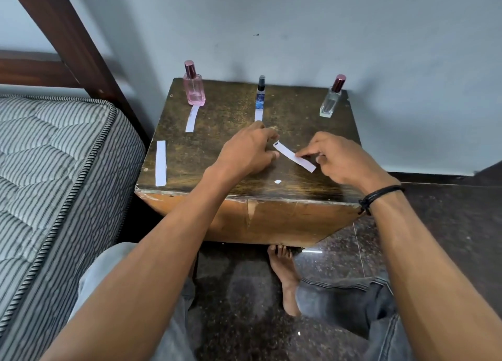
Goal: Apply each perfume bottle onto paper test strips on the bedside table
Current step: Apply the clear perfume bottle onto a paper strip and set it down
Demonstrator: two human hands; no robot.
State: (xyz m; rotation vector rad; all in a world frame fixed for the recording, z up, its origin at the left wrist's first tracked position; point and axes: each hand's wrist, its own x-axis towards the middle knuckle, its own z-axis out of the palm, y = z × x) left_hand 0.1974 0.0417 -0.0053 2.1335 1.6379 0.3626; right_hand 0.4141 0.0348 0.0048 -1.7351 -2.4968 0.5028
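Both hands are low over the table [206, 154], close together on one strip [294, 157] slanting across the middle. The right hand [342, 159] pinches its near end, forefinger on top. The left hand [247, 154] curls at the far end, and I cannot tell whether it actually grips. At the back, the pink bottle [194, 89] and blue spray [260, 96] have laid strips [192, 121] in front; the clear bottle [332, 100] has none, so this strip looks bound there. Dangers: a tug from both ends could tear the paper, or a reaching wrist could topple that slim blue spray, which stands not far behind the left knuckles.
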